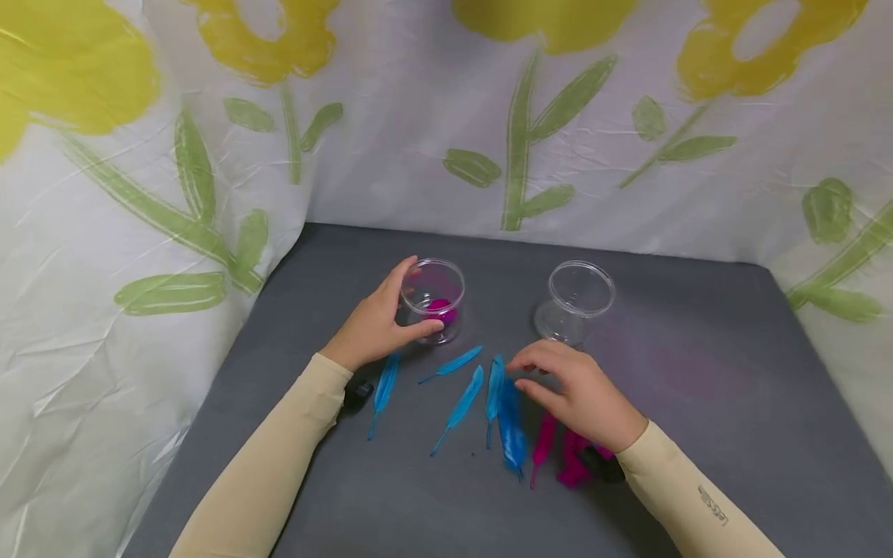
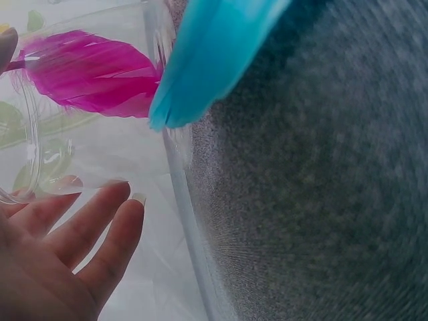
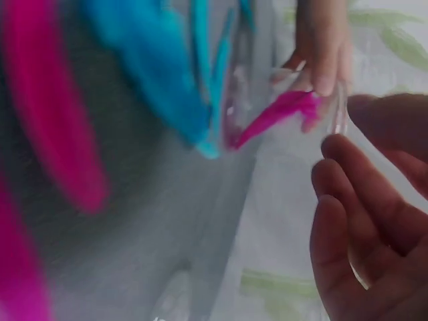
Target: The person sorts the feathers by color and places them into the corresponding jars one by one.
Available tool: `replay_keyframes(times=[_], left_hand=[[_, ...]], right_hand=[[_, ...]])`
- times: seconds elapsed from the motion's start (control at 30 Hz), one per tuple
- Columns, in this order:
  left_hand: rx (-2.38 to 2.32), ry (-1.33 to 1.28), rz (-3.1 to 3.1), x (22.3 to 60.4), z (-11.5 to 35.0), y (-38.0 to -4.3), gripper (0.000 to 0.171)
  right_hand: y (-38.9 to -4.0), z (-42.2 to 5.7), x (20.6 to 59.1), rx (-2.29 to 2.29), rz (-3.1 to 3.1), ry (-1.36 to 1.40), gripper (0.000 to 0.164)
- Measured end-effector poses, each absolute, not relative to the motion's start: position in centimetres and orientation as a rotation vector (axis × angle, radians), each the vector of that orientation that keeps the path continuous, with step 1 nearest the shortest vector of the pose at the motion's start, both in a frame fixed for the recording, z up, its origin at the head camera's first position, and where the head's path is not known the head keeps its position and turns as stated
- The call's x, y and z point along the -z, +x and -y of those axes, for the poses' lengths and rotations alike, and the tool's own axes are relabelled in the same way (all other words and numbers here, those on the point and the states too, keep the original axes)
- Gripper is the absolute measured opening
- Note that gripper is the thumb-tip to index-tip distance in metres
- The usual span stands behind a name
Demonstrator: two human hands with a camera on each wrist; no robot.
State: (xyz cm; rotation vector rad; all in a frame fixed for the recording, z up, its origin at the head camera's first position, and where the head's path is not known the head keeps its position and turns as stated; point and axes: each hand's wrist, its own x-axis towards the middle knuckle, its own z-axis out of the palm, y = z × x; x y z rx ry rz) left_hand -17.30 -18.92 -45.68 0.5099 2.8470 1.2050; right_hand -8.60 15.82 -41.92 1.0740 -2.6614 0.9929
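My left hand (image 1: pixel 377 322) holds a clear plastic cup (image 1: pixel 455 298), thumb on the near side and fingers round the far left. Inside the cup stands a magenta feather (image 2: pixel 93 73). My right hand (image 1: pixel 582 391) hovers over the feathers with bent, relaxed fingers and nothing between them. Its fingertips are beside a light blue feather (image 1: pixel 494 387) and a darker blue pile of feathers (image 1: pixel 512 434). Below that hand lie a magenta feather (image 1: pixel 543 446) and a magenta bunch (image 1: pixel 574 461), partly hidden by the wrist.
A second clear cup (image 1: pixel 582 291) stands at the back right on the grey tabletop (image 1: pixel 711 372). Blue feathers (image 1: pixel 460 407) lie spread out in front of the held cup. Behind the table hangs a white curtain (image 1: pixel 405 155) with yellow flowers.
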Motion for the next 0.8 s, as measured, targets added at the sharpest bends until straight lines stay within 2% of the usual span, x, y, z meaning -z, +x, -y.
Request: replay_keyframes(times=[0.3, 0.5, 0.8], left_hand=[[-1.206, 0.508, -2.838, 45.5, 18.7, -17.3, 0.116], [-1.2, 0.497, -2.845, 45.3, 19.0, -17.3, 0.116], [-1.187, 0.5, -2.845, 45.2, 18.7, -17.2, 0.116]], right_hand=[[-5.9, -18.6, 43.9, -0.738, 2.726, 1.176, 0.029], [-5.1, -18.8, 44.5, -0.708, 2.686, 1.306, 0.033], [-3.6, -18.4, 45.8, -0.686, 2.654, 1.388, 0.03]])
